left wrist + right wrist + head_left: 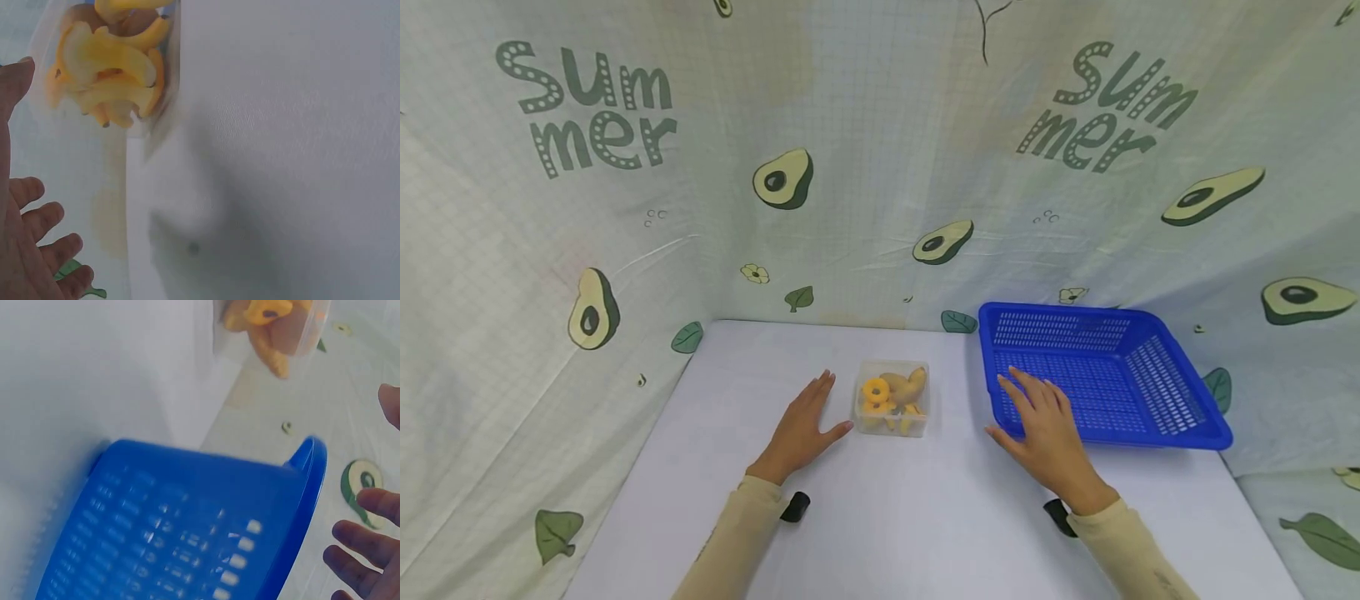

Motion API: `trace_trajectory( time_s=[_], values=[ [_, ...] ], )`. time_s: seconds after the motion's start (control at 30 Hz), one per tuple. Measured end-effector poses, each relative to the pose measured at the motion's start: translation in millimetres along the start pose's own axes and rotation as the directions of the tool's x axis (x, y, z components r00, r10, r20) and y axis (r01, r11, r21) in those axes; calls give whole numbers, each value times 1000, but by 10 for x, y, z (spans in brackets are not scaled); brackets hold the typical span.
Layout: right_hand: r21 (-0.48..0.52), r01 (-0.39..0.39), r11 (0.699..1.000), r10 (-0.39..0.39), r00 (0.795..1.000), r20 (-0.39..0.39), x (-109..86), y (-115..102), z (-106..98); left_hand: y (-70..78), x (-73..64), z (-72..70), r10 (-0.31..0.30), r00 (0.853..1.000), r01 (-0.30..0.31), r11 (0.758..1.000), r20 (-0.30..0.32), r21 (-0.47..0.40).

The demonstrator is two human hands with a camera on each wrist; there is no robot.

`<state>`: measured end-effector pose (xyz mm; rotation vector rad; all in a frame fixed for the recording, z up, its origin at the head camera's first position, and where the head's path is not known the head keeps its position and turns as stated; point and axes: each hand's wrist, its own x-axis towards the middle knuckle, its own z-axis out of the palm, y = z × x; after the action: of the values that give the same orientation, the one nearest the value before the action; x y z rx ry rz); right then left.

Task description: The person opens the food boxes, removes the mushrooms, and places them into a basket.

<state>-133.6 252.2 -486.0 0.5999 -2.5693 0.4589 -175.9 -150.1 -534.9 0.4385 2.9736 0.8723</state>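
Cloth (865, 100) w/ word "Summer" printed 2x, each split over 2 lines ("Sum" / "mer"), grey-green letters w/ pale dots: L print (587, 108) up top, R print (1105, 108) w/ slanted letters.

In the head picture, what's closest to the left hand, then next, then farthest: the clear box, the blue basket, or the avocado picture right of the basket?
1. Clear box: just right of the left hand.
2. Blue basket: farther right, past the box.
3. Avocado picture: way over right, beyond the basket.
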Motion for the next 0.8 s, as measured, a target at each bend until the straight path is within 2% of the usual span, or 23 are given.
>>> trace_trajectory(
  time_s=[0.17, 0.4, 0.6, 0.73, 0.8],
  values=[
    [-1, 49, 999, -49, 999, -20, 58, -128, 99, 69, -13, 69, 15, 1000, -15, 999, -8, -32],
    [25, 114, 993, -114, 993, -19, 125, -307, 210, 154, -41, 156, 35, 997, -42, 994, -64, -98],
    [36, 148, 988, -147, 989, -34, 171, -453, 339, 191, -36, 255, -27, 996, 8, 979, -90, -202],
    [55, 160, 986, -158, 987, -38, 199, -533, 429, 221, -31, 317, -81, 991, 45, 953, -109, -300],
    [61, 158, 986, -156, 987, -35, 212, -571, 470, 236, -25, 346, -89, 988, 41, 937, -125, -347]
  ],
)
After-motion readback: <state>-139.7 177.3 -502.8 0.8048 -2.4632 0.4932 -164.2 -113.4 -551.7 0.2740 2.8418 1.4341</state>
